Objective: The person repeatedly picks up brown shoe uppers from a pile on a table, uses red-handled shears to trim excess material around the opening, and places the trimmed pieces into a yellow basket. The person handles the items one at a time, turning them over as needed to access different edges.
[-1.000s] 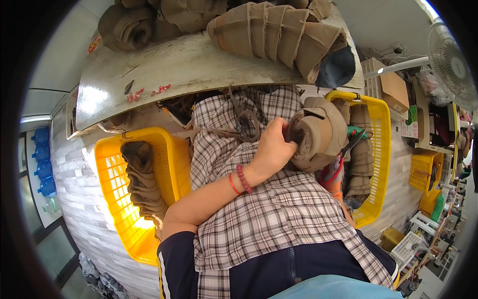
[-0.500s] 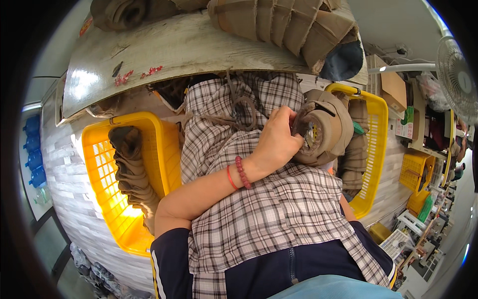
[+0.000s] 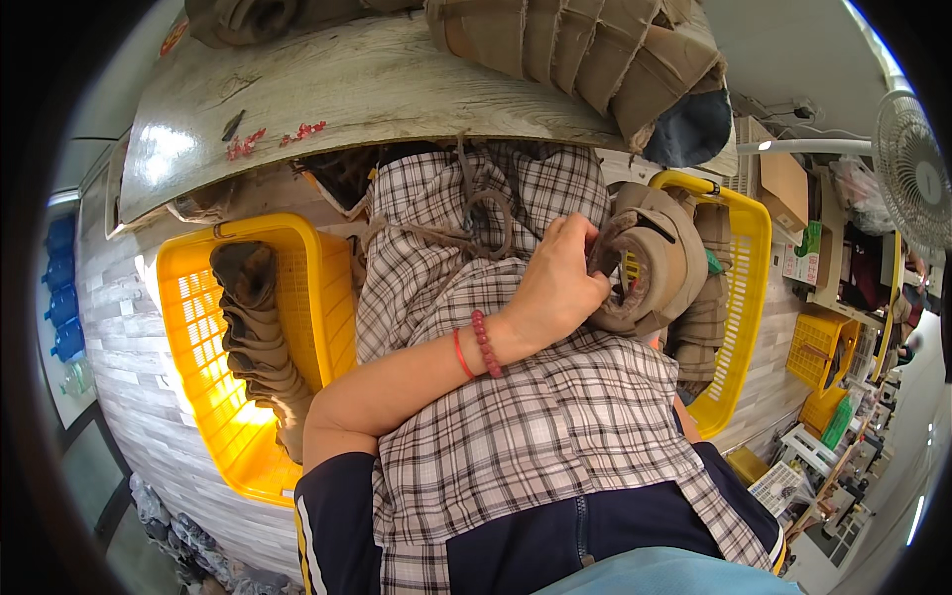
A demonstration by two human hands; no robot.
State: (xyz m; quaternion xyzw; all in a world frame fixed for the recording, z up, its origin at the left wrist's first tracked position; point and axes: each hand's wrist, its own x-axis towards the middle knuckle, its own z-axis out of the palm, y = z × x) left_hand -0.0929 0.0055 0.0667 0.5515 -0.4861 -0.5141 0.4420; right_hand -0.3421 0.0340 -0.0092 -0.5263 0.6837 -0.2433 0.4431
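Observation:
My left hand [image 3: 563, 283], with a red bead bracelet at the wrist, pinches the near rim of a brown fabric piece [image 3: 672, 263] like a shoe upper. The piece has a round opening with a dark fuzzy lining, and a slit shows in its upper side. It is held up over the right side of my lap. My right hand is hidden behind it; only a sliver of the right arm shows. A plaid apron [image 3: 535, 397] covers my lap, with a brown cord loop [image 3: 488, 223] lying on it.
A yellow basket [image 3: 322, 288] on my left holds a nested stack of brown uppers [image 3: 256, 337]. Another yellow basket [image 3: 746, 317] stands on my right, with more brown pieces [image 3: 702, 342]. Ahead, a worktable [image 3: 367, 94] bears brown fabric bundles [image 3: 575, 50]. A fan [image 3: 907, 169] stands far right.
The brown piece has turned a little, so its opening faces more sideways and a slit now shows. My left hand stays pinched at its rim. The view has shifted slightly.

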